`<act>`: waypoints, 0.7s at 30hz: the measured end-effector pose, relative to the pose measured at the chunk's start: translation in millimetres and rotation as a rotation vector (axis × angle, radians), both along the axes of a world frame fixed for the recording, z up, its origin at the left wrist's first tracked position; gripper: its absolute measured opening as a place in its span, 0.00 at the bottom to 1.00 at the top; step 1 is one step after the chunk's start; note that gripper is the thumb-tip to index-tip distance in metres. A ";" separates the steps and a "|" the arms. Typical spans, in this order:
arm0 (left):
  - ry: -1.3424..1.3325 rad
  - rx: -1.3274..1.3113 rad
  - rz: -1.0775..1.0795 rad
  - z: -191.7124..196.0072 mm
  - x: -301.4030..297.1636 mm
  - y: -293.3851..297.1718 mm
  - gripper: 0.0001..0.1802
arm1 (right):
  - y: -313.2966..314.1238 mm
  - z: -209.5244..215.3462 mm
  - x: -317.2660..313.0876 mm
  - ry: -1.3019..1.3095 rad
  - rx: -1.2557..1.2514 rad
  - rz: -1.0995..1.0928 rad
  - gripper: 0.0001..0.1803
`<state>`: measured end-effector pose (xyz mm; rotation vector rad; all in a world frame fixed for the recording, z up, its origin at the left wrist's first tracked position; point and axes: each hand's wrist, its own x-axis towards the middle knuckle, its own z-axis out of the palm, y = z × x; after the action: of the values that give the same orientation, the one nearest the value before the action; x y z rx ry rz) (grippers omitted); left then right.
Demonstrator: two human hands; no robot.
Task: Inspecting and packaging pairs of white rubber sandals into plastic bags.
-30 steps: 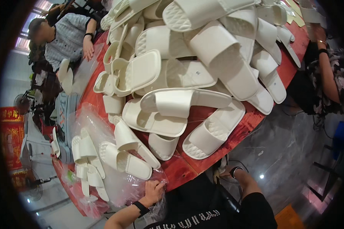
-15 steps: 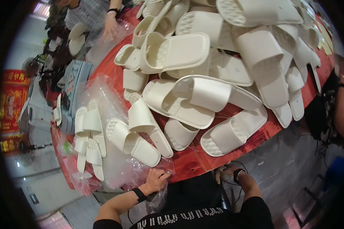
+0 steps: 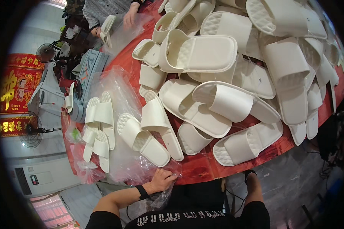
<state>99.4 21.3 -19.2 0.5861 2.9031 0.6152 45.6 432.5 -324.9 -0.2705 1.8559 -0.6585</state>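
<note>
At the near edge of the red table, my left hand (image 3: 162, 180) has its fingers curled on a clear plastic bag (image 3: 122, 89), part of which hangs below the hand. On the plastic lie a white slipper (image 3: 153, 152) and another slipper (image 3: 156, 118) leaning across it. Left of these sits a cluster of white slippers (image 3: 107, 114), some large and some smaller. My right forearm (image 3: 254, 191) reaches toward the table's front edge; past its dark wristband the hand is hidden. A large heap of white slippers (image 3: 202, 53) fills the middle and far right.
Across the red table (image 3: 197, 168), another person's hand (image 3: 96, 31) holds a slipper (image 3: 107, 32), their other hand (image 3: 130, 17) on clear plastic. A grey-blue crate (image 3: 93, 72) stands at the left edge. Fans (image 3: 30, 129) and red wall hangings (image 3: 22, 87) are farther left.
The view has shifted, moving the table's contents rightward. My right hand, partly seen before, is now hidden at the table edge. The other person's slipper has come closer to the table.
</note>
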 end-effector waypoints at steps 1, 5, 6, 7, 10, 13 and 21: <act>0.006 0.000 0.000 0.8 0.3 0.1 0.22 | 3.1 3.1 -1.4 -0.001 0.012 0.002 0.29; 0.016 -0.001 0.002 1.9 -3.7 1.8 0.21 | -6.3 20.4 -13.8 0.000 0.059 0.009 0.29; 0.023 0.002 0.003 3.0 -5.0 2.5 0.21 | -9.6 24.6 -16.9 -0.003 0.069 0.012 0.29; 0.030 0.005 0.005 3.5 -6.0 2.9 0.20 | -13.7 28.2 -22.7 -0.006 0.080 0.015 0.29; 0.020 -0.016 0.009 4.0 -4.2 1.3 0.19 | -19.4 40.4 -37.7 -0.024 0.111 0.023 0.29; -0.010 -0.012 0.012 7.6 -8.3 3.0 0.18 | -20.0 48.8 -30.7 -0.031 0.140 0.035 0.29; -0.035 -0.008 0.015 2.0 -0.1 0.3 0.18 | -35.6 88.8 -47.1 -0.052 0.244 0.017 0.28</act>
<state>99.3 21.7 -17.2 0.5472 2.8788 0.6086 -1.5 396.9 -236.0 -0.1077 1.8609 -0.4176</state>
